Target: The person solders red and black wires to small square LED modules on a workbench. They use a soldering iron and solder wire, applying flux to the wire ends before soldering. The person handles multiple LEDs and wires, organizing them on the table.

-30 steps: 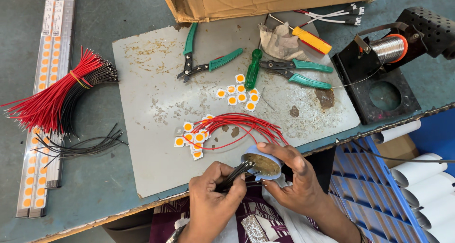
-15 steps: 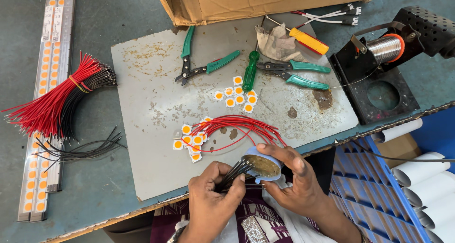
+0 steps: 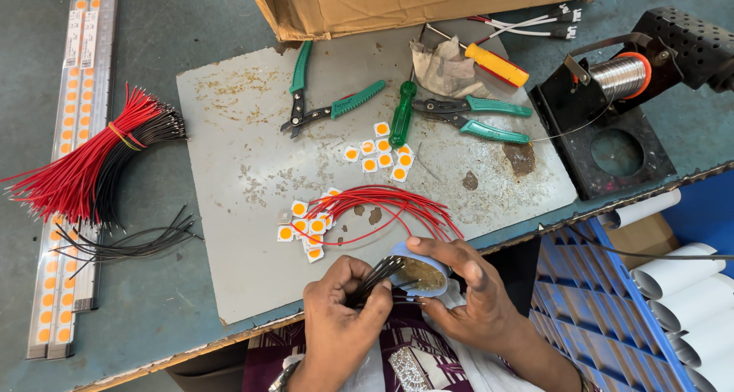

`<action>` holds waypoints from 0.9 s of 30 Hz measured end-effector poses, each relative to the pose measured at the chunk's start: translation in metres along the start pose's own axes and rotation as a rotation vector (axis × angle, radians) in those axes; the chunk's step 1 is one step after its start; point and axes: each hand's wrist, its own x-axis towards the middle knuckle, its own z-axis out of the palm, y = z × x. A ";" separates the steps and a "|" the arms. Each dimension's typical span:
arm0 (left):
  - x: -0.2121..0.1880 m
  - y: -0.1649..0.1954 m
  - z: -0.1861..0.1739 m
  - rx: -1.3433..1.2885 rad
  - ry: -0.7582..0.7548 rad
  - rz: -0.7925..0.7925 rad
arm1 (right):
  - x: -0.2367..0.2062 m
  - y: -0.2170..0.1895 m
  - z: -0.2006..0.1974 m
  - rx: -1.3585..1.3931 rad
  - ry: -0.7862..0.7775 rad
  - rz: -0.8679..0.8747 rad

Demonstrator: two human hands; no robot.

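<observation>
My left hand (image 3: 342, 308) grips a small bunch of black wires (image 3: 381, 273), their ends dipped into a small blue round tin (image 3: 420, 273) of brownish paste. My right hand (image 3: 466, 293) holds that tin by its rim at the table's front edge. Just beyond my hands lie red wires (image 3: 390, 205) attached to small white squares with orange centres (image 3: 302, 228) on a grey metal sheet (image 3: 245, 170).
On the sheet lie green-handled pliers (image 3: 329, 105), cutters (image 3: 474, 117), a green screwdriver (image 3: 401, 117) and more orange-centred squares (image 3: 378, 155). A red and black wire bundle (image 3: 92, 163) and long strips (image 3: 65, 170) lie left. A solder reel stand (image 3: 619, 79) sits right, a cardboard box (image 3: 413, 2) behind.
Both hands stay at the tin with only slight shifts; the view has drifted a little. Nothing was picked up or let go.
</observation>
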 end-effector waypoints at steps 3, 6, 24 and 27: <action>0.000 0.002 0.001 0.032 0.007 0.011 | 0.001 0.000 0.001 0.006 0.000 -0.003; 0.000 0.003 0.001 0.089 0.019 -0.001 | 0.002 -0.001 0.002 0.011 0.002 -0.001; -0.003 -0.006 0.001 -0.041 0.016 -0.033 | -0.001 0.011 -0.006 -0.042 0.072 0.028; -0.004 -0.004 0.001 -0.028 0.022 -0.031 | -0.003 0.011 -0.006 -0.019 0.073 0.044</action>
